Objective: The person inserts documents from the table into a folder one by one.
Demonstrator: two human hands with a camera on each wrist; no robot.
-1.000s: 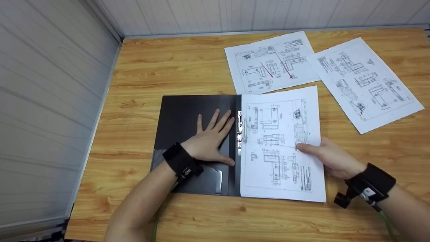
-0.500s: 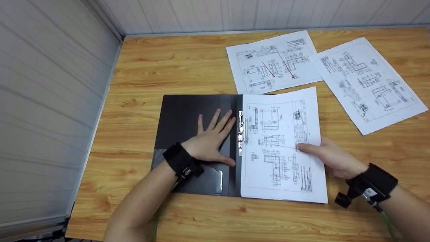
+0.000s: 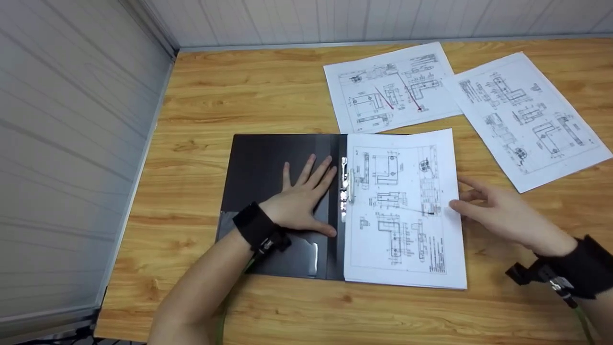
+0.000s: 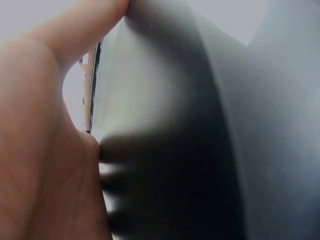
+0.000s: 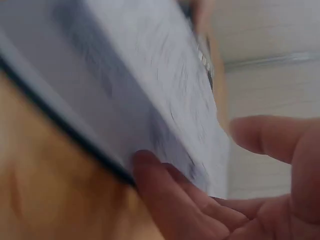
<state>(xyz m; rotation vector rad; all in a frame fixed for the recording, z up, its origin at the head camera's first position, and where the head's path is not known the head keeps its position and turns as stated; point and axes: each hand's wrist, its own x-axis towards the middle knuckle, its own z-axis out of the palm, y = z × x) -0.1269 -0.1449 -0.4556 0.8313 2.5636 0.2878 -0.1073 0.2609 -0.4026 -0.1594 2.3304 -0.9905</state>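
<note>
A black clip folder (image 3: 261, 155) lies spread on the table in the head view. My left hand (image 3: 298, 203) rests flat on its left cover with fingers spread. Blurred in the left wrist view, the dark cover (image 4: 170, 150) lies against that hand. A metal clip (image 3: 344, 191) sits at the spine, beside a stack of drawing sheets (image 3: 407, 187) on the folder's right side. At the stack's right edge is my right hand (image 3: 507, 213). In the right wrist view its thumb (image 5: 260, 135) stands apart from the fingers (image 5: 175, 195), which touch the edge of the sheets.
Two loose drawing sheets lie beyond the folder: one sheet (image 3: 390, 91) with red lines at the back, another sheet (image 3: 531, 120) at the right. Wooden table (image 3: 191, 191) surrounds them. Pale panels (image 3: 62, 143) rise at the left and back.
The right thumb has come off the top sheet, and the right hand has drawn back rightward to the stack's edge. The sheets have settled slightly. My left hand stays put.
</note>
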